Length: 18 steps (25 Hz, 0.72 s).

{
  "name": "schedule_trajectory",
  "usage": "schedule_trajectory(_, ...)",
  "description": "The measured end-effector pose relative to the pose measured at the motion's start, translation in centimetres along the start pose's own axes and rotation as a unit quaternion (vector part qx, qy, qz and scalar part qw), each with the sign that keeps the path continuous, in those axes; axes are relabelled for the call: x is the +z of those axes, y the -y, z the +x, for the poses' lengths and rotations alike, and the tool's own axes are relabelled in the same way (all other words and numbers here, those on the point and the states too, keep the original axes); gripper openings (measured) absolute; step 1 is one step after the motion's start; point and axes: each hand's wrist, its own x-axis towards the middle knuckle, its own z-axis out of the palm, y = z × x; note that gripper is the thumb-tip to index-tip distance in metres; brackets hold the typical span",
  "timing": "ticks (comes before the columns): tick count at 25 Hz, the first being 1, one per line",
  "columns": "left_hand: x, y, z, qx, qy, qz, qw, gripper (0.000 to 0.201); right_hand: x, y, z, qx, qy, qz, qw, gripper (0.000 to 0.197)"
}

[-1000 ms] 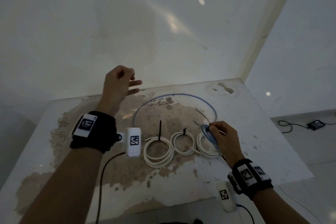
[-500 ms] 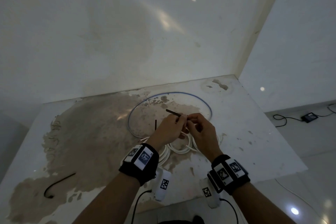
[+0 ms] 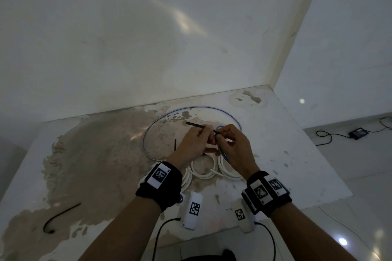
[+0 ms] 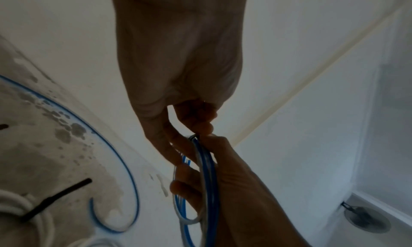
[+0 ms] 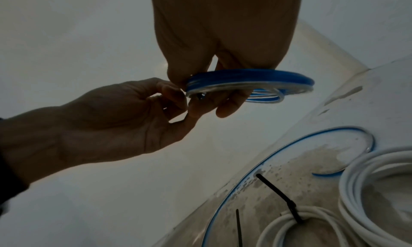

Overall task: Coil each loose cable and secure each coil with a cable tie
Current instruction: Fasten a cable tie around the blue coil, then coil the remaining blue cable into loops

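Since a second ago, the left hand (image 3: pixel 194 142) has come in from the counter's (image 3: pixel 297 154) far left to meet the right hand (image 3: pixel 233 146), its fingers pinching the black cable tie (image 3: pixel 196 125). Right fingers grip the blue coil (image 5: pixel 249 80), raised mid-counter; open surface lies toward the left edge.

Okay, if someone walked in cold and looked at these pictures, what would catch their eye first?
Both hands meet above the table's middle: the right hand grips a small blue coil while the left hand pinches a black cable tie at it. Beneath them lie tied white coils, with a big blue cable loop behind.
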Motion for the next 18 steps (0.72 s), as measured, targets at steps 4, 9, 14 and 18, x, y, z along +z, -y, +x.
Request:
schedule_trajectory(4,1.5,1.4,1.3,0.007,-0.024,0.004,1.0,0.045,-2.1,-0.9,-0.3,0.05,0.035,-0.013,0.998,0.016)
schedule_trajectory(9,4.1,7.7,1.4,0.001,0.038,0.103,0.994,0.019,-8.5,-7.7,-0.8,0.01,0.076,-0.247,0.966,0.008)
schedule_trajectory(14,3.4,13.2,0.3,-0.067,0.057,0.191,0.978,0.021,-14.5,-16.0,-1.1,0.024,-0.015,-0.435,0.9,0.012)
schedule_trajectory(18,3.0,15.9,-0.2,-0.104,0.042,0.198,0.974,0.023,-14.7,-20.0,-1.4,0.078,0.031,-0.443,0.893,0.013)
